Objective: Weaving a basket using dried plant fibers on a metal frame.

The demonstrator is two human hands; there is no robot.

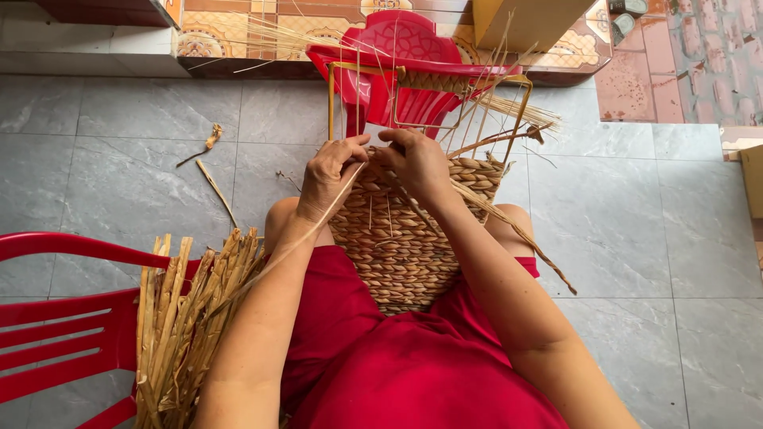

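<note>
Seated weaver seen from above, working on a half-made woven basket [405, 238] that rests in the lap, between the knees, over a red garment [397, 365]. The basket's plaited wall of tan fibre rises toward a thin metal frame [331, 103], and upright stakes fan out beyond the rim. The left hand [330, 175] lies against the top edge of the woven wall, its fingers [354, 147] curled narrowly around a long pale fibre strand [318, 222] that runs down across the forearm toward the lower left. The right hand [417, 163] sits just beside it at the same edge, its fingers [393, 137] bent and pinched close on the weave; exactly which strand they grip cannot be told. A bundle of dried reeds [187, 318] lies over the seat of a red plastic chair [56, 318] at the person's left. A second red plastic chair [397, 48] stands beyond the basket, touching the frame. Loose fibre scraps [213, 139] lie on the grey tiled floor [636, 238], well apart from the hands.
</note>
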